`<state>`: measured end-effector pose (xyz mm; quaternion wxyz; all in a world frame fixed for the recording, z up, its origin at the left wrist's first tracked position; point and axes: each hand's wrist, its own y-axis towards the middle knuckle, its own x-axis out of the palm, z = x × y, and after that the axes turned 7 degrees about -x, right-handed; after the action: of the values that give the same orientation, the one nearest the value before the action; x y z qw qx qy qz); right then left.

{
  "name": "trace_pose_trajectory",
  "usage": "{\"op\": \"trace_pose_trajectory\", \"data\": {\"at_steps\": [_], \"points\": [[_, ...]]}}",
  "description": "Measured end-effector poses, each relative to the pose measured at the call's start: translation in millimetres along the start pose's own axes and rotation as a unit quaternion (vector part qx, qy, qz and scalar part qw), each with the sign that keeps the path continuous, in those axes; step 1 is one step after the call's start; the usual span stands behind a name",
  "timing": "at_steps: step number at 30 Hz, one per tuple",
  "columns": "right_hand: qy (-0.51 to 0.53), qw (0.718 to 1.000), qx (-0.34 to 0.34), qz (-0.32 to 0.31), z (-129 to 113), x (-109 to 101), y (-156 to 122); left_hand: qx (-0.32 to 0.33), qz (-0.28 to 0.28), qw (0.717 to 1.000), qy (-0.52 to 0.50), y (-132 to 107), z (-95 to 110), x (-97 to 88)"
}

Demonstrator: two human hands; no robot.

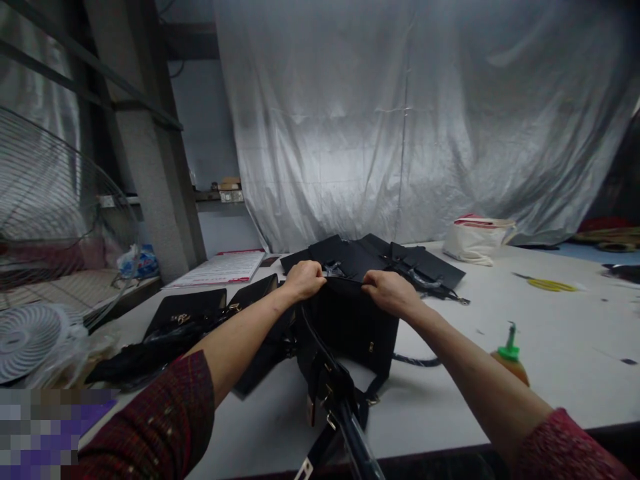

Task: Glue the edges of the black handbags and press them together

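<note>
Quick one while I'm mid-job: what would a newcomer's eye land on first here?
Probably the black bag at the center, its top edge gripped between the left hand and the right hand. Behind the white table, a big silvery sheet fills much of the background. On the table's right side, a green-topped bottle and a yellow-handled tool stand out as bright spots.

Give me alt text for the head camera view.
A left hand and right hand grip the upper edge of a black bag over a white table. More black bags lie nearby; yellow scissors and a bottle are rightward.
</note>
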<state>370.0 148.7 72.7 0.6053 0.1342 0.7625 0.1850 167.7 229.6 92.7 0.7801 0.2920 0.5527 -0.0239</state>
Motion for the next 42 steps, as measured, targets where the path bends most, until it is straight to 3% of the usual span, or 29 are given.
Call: {"op": "trace_pose_trajectory", "data": {"at_steps": [7, 14, 22, 28, 34, 36, 42], "points": [[-0.026, 0.999, -0.016, -0.015, -21, 4, 12, 0.001, 0.003, 1.000, 0.005, -5, 0, -4.5], [-0.002, 0.998, -0.060, -0.034, -27, 8, 24, -0.001, 0.000, 1.000, 0.005, -5, -3, -4.3], [0.001, 0.999, -0.050, -0.019, -32, 15, 30, 0.004, -0.002, 1.000, 0.003, -7, 2, -4.3], [0.042, 0.993, -0.102, -0.041, -36, 14, 38, 0.008, -0.006, 1.000, -0.014, -7, 3, -4.3], [0.028, 0.997, -0.073, -0.024, -39, 13, 38, 0.010, -0.010, 0.998, -0.068, -10, -4, -7.8], [0.024, 0.997, -0.069, -0.023, -33, 9, 34, 0.000, -0.028, 0.995, -0.094, -12, -6, -9.7], [0.019, 0.997, -0.069, -0.033, -13, -3, 18, -0.012, -0.169, 0.968, -0.185, -11, -10, -7.2]]}}
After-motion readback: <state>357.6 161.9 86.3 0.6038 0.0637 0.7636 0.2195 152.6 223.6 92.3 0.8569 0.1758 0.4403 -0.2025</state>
